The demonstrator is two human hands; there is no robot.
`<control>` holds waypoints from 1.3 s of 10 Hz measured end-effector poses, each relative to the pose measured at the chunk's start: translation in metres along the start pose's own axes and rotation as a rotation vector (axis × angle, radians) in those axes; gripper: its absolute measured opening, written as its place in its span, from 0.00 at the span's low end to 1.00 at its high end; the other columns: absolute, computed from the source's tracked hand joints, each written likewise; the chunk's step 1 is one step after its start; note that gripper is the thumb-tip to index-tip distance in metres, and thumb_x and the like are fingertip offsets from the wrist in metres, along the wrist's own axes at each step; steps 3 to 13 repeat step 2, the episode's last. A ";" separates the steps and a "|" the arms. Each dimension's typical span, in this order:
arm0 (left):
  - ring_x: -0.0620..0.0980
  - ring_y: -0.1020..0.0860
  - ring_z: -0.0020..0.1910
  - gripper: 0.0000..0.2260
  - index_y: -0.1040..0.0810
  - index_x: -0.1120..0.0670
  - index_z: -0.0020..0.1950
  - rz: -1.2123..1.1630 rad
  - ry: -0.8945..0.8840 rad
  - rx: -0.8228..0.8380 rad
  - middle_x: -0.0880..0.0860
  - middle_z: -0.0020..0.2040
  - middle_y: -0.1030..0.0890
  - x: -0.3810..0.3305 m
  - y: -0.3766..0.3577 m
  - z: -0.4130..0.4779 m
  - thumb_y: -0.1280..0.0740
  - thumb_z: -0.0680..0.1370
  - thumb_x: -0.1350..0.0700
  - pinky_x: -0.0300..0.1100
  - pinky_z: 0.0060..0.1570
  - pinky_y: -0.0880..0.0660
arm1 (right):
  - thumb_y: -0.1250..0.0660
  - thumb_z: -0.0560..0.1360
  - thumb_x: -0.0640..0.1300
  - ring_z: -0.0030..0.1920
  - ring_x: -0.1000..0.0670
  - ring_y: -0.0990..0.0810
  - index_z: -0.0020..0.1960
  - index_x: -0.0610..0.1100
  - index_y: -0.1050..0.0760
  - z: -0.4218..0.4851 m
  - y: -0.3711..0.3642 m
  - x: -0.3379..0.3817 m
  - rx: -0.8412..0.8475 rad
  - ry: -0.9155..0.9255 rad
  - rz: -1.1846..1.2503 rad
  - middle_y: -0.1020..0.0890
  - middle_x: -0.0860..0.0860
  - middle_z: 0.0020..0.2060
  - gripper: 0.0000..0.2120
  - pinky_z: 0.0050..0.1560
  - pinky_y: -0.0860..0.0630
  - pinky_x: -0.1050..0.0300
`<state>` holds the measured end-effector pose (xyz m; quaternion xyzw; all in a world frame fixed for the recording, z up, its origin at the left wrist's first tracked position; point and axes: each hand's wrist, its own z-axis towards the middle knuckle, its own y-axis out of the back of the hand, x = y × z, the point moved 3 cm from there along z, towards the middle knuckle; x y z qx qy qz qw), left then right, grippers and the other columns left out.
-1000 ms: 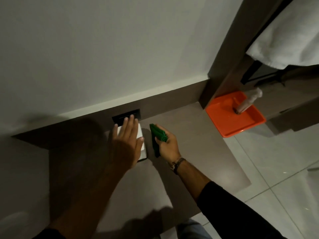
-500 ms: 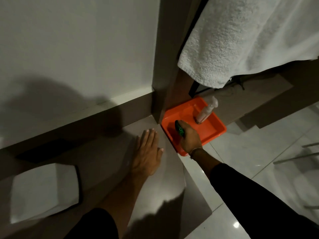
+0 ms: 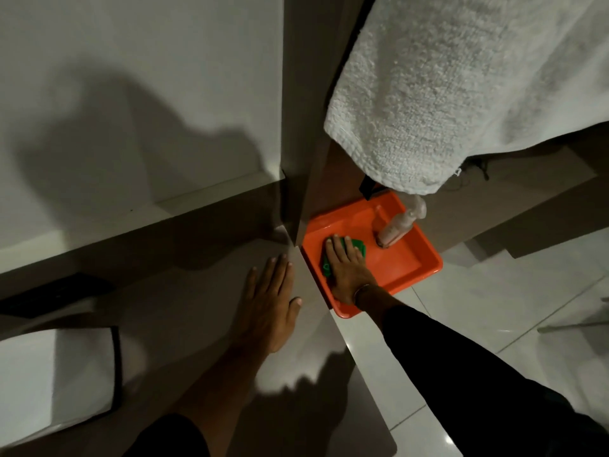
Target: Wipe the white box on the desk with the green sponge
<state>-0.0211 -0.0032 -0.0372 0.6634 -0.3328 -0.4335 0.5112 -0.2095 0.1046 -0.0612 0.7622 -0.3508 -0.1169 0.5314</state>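
Note:
The white box [image 3: 56,377] sits on the brown desk [image 3: 184,324] at the lower left, with nothing touching it. My left hand [image 3: 268,301] lies flat on the desk near its right edge, fingers spread, holding nothing. My right hand [image 3: 346,268] reaches past the desk edge into an orange tray [image 3: 408,262] and rests palm down on the green sponge [image 3: 357,247], pressing it onto the tray floor. Most of the sponge is hidden under my fingers.
A pump bottle [image 3: 397,225] lies in the orange tray beside the sponge. A white towel [image 3: 445,87] hangs above the tray. A brown vertical panel [image 3: 303,127] stands at the desk's right end. A dark socket plate [image 3: 49,295] is set behind the box. Pale tiled floor [image 3: 494,308] lies to the right.
My right hand carried the sponge from beside the box to the orange tray and now lies flat on it there. My left hand left the box and rests on the desk.

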 end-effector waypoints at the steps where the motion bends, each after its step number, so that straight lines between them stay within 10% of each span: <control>1: 0.58 0.37 0.83 0.33 0.38 0.55 0.83 -0.005 -0.005 -0.102 0.56 0.84 0.35 -0.001 0.023 -0.012 0.43 0.82 0.40 0.57 0.82 0.45 | 0.35 0.73 0.53 0.81 0.38 0.59 0.81 0.49 0.62 -0.012 0.015 -0.001 -0.001 0.012 0.052 0.56 0.44 0.82 0.48 0.79 0.54 0.36; 2: 0.58 0.33 0.81 0.31 0.34 0.56 0.82 -0.010 -0.009 -0.194 0.57 0.82 0.31 0.003 0.042 -0.027 0.40 0.82 0.41 0.53 0.83 0.50 | 0.36 0.72 0.54 0.80 0.35 0.46 0.81 0.46 0.50 -0.032 0.026 0.000 -0.063 0.056 0.195 0.42 0.42 0.80 0.43 0.77 0.43 0.37; 13: 0.58 0.33 0.81 0.31 0.34 0.56 0.82 -0.010 -0.009 -0.194 0.57 0.82 0.31 0.003 0.042 -0.027 0.40 0.82 0.41 0.53 0.83 0.50 | 0.36 0.72 0.54 0.80 0.35 0.46 0.81 0.46 0.50 -0.032 0.026 0.000 -0.063 0.056 0.195 0.42 0.42 0.80 0.43 0.77 0.43 0.37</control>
